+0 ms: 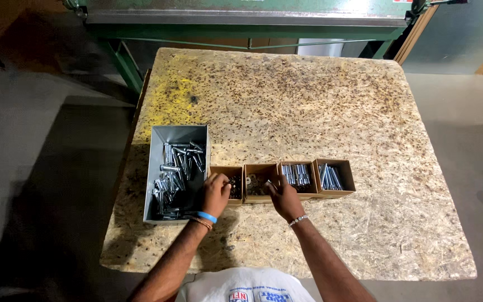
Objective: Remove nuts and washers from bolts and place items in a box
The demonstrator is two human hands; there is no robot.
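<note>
Left hand [214, 194] curled at first small cardboard box [231, 185], grip unclear, right hand [285, 200] fingertips pinched over second box [259, 183], grey bolt bin [175, 172] left of both

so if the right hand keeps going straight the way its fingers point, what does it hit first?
Likely the second cardboard box: the right hand points up-left at its rim, fingertips seemingly already on the divider shared with the third box. Depth is unclear.
</note>
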